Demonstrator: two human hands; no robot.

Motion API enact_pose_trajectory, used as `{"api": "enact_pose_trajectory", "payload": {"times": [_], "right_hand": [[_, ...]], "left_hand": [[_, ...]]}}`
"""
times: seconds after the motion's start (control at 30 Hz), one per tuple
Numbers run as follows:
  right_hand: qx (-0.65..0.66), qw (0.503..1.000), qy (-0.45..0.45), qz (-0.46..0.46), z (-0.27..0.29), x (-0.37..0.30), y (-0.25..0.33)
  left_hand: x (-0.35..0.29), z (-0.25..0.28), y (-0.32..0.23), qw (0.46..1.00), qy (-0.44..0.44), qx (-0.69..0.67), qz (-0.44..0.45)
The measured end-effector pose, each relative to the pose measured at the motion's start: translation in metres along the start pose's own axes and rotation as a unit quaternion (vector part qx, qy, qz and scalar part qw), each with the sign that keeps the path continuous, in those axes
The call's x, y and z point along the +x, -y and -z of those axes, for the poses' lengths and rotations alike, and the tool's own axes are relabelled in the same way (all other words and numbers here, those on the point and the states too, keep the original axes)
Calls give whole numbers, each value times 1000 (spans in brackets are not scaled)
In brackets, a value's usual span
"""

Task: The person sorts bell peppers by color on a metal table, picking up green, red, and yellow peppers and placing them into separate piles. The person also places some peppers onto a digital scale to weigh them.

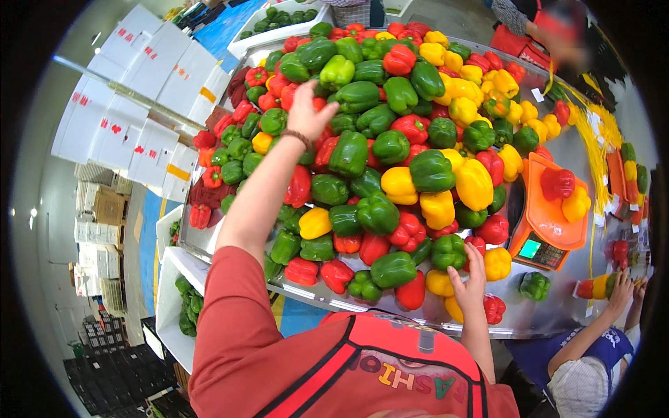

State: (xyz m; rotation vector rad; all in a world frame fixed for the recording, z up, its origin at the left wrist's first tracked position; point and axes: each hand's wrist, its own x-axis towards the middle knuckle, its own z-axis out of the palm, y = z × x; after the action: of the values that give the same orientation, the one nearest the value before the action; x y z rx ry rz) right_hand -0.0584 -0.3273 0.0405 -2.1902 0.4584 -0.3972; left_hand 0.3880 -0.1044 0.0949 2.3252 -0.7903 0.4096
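My left hand (309, 113) reaches over the far left part of a heaped pile of bell peppers, thumb stretched out and apart from the fingers. Close by its thumb are a large green bell pepper (357, 97) and a lighter green one (337, 72). At the near edge of the pile, my right hand (472, 282) has its thumb and fingers apart. It lies right against a green bell pepper (447, 251), with no firm grip showing. Beside it sit a yellow bell pepper (497, 264) and a red one (494, 309).
An orange scale (552, 240) on the metal table (481, 322) bears red and yellow peppers. Yellow ties (601, 150) lie at right. A co-worker's hand (619, 295) touches a row of peppers. White boxes (115, 104) and a white crate (171, 306) stand at left.
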Motion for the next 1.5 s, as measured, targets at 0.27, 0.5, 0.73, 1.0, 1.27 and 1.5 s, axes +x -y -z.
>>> {"api": "enact_pose_trajectory", "payload": {"times": [0.27,0.5,0.73,1.0,1.27,1.5], "right_hand": [[35,998,-7,-45,5,5,-4],[43,997,-28,-54,-3,12,-13],[31,998,-15,-53,-4,22,-12],[29,996,20,-77,-6,33,-15],[32,994,42,-93,-4,35,-14],[22,996,26,-82,-2,34,-10]], "left_hand": [[114,-17,49,989,-30,138,47],[136,-36,59,969,-42,207,129],[107,0,61,985,54,25,163],[40,31,81,858,439,-180,196],[106,3,117,978,-17,51,203],[139,-45,142,948,2,229,222]]}}
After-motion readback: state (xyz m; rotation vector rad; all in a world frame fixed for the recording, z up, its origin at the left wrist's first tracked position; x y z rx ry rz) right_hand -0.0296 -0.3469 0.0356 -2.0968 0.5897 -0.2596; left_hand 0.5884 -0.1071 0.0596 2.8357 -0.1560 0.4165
